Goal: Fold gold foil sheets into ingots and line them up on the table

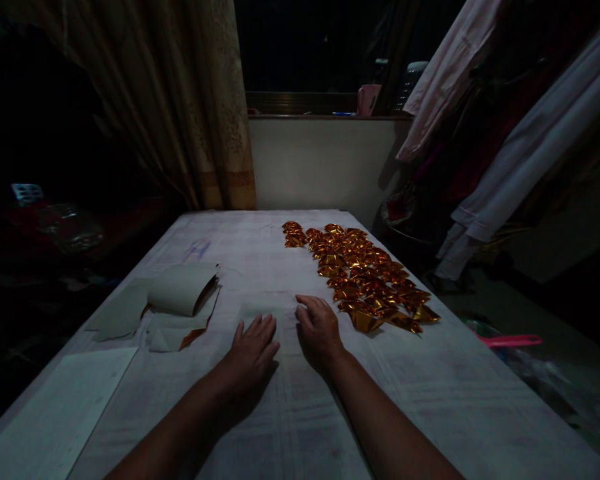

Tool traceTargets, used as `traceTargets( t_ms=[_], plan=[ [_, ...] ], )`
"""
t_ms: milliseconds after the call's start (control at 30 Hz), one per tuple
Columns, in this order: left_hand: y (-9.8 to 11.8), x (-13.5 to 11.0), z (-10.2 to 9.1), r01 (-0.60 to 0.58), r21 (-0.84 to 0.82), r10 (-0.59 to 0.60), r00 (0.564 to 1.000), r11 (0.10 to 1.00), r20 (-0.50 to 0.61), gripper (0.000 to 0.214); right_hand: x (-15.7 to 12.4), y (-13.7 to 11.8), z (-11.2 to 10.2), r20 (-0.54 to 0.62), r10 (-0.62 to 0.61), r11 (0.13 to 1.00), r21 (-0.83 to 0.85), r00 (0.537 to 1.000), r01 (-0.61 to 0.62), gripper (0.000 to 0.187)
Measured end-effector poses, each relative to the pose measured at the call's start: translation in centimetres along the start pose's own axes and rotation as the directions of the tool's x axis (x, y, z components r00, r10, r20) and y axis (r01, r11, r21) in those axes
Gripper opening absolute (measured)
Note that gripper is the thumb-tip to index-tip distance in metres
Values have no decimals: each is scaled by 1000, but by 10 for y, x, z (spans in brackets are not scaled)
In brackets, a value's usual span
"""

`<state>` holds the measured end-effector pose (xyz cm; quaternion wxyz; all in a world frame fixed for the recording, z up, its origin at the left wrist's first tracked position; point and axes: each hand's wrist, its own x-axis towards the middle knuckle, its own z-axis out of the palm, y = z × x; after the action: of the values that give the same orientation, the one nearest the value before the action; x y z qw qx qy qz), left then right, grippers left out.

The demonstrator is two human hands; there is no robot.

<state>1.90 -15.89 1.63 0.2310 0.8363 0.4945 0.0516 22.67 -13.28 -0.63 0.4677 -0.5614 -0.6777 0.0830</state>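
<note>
Shiny gold folded-foil pieces (363, 275) lie just right of the right hand (319, 328), trailing away lengthwise. Its fingers are curled, can't tell if empty; the farther left hand (254, 348) is spread.

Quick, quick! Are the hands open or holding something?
Left hand: open, palm down, nothing seen in it.
Right hand: fingers loosely curled; can't tell if it holds anything.

Folded foil pieces (363, 277) — shiny, coppery-gold, clustered right
</note>
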Motion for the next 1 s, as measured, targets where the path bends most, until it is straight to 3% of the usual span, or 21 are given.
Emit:
traceTargets(
  t_ms=[100,200,300,400,533,700,767,833,900,1000],
  plan=[
    [15,19,5,117,-129,-120,993,985,-14,59,0,2,-2,26,-16,1000,3,1000,16,31],
    [14,29,1,97,-177,-118,987,979,-113,58,-1,1,-3,83,-41,999,-1,996,41,28],
    [2,23,-7,15,-109,-40,971,994,-237,49,-1,-3,-6,186,-67,997,-30,980,74,24],
    [-13,9,-13,-57,28,62,959,998,-278,41,0,-11,-12,314,-94,990,-71,945,122,19],
    [-21,-4,-11,-107,235,161,961,966,-223,51,1,-20,-23,461,-129,976,-97,878,194,10],
    [-4,-5,-5,-9,359,107,961,933,-255,59,-6,-25,-32,626,-187,942,-103,757,318,71],
    [3,-4,-4,43,377,76,952,925,-297,55,-7,-26,-34,668,-180,936,-110,722,334,83],
    [6,-4,-2,94,387,50,937,917,-347,51,-6,-28,-35,683,-182,932,-110,708,345,76],
    [4,-4,-1,112,391,43,929,913,-366,51,-4,-30,-35,683,-199,927,-101,703,361,57],
    [-3,-7,0,57,371,72,943,927,-324,57,-1,-31,-33,644,-226,925,-94,731,369,33]
  ],
)
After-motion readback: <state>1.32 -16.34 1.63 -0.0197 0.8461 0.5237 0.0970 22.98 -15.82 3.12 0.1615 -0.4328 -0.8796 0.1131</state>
